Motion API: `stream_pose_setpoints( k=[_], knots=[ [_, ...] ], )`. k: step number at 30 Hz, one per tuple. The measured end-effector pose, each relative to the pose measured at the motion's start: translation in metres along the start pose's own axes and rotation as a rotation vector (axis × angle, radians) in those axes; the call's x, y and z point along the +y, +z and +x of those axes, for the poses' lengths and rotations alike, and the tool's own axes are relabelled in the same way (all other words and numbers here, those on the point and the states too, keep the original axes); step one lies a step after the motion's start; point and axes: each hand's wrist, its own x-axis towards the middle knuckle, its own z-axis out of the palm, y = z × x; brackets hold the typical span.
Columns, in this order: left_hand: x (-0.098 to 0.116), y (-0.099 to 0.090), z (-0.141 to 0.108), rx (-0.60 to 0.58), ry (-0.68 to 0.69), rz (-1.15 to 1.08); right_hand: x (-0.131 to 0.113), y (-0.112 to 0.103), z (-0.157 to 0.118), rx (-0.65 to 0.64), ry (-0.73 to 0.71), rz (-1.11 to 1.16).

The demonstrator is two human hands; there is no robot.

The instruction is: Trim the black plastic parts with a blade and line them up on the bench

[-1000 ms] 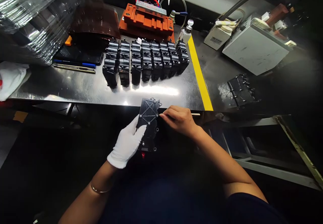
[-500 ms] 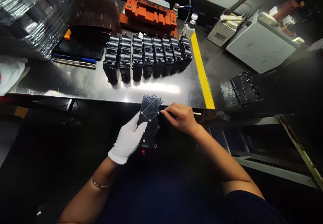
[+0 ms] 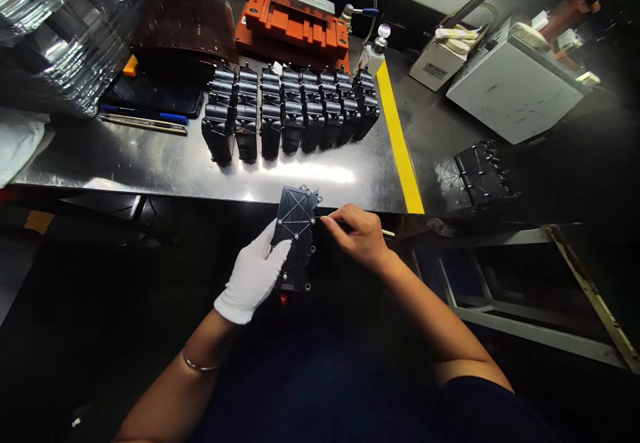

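My left hand [image 3: 255,270], in a white glove, is closed around the lower left side of a black plastic cover [image 3: 296,250], thumb across its face. The cover is upright in front of the table edge, with raised X-shaped ribs and several small round bosses showing. Ungloved, my right hand [image 3: 357,233] is closed in a pinch on a slim pen-like tool [image 3: 388,234]. Its pale rear end sticks out behind the hand. The thin tip points at the cover's right edge, near a boss; whether it touches is too small to tell.
A row of several black plastic parts [image 3: 290,110] stands on the metal table [image 3: 150,163]. Behind it is an orange fixture [image 3: 297,26] beside a pump bottle [image 3: 373,53]. Yellow tape [image 3: 400,143] marks the right side. Another black part [image 3: 483,173] lies beyond the tape. Pens [image 3: 145,120] lie left.
My right hand has shifted slightly right, away from the cover's edge, and more of the tool's thin tip shows. The left hand and the cover are almost unmoved.
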Motion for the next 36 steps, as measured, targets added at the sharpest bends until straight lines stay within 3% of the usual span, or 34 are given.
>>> stream_pose_setpoints(
  k=[12,21,36],
  knots=[
    [-0.002,0.001,0.001,0.006,0.017,-0.010,-0.002,-0.003,-0.002,-0.047,0.100,0.087],
    [-0.005,0.003,0.001,-0.009,0.045,-0.014,-0.012,0.003,-0.010,0.041,0.203,0.113],
    [-0.003,0.003,0.001,-0.023,0.049,-0.023,-0.017,0.001,-0.014,0.048,0.207,0.069]
  ],
)
